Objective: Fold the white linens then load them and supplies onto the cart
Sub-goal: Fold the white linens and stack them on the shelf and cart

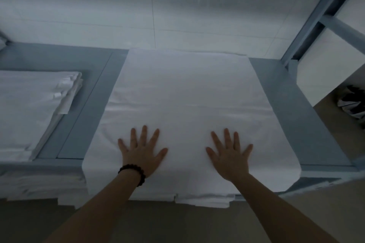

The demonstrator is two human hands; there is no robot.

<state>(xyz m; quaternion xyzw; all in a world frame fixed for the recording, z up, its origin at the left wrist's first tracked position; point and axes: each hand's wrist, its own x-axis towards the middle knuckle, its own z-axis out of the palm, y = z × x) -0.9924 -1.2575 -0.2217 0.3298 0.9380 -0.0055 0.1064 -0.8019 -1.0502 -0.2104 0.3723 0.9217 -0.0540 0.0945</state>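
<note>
Head view: a white linen (183, 94) is seen spread over a grey-blue worktop (286, 104) in the middle of the frame, with its near edge hung over the front.
Left hand (142, 154): laid palm-down on the linen, lower middle of the frame and left of centre. The fingers (144, 134) are spread straight and nothing is gripped. A dark bead bracelet (136, 173) is worn at the wrist.
Right hand (230, 156): laid palm-down just right of centre, apart from the other hand. Its fingers are splayed too, and nothing is held.
Step judged: the cloth is probably being pressed smooth before a fold.
Handling: the linen is judged soft, light and limp. It can be expected to crease easily and to slide on the smooth worktop. Layered edges are seen at the near hem.
Where to hold: the near corners, at the lower left and lower right of the cloth, are best pinched and lifted together.
Folded stack (29, 108): set at middle left on the same worktop, well apart from the hands.
Metal frame (316, 16): seen at upper right.
Cart: not seen.
</note>
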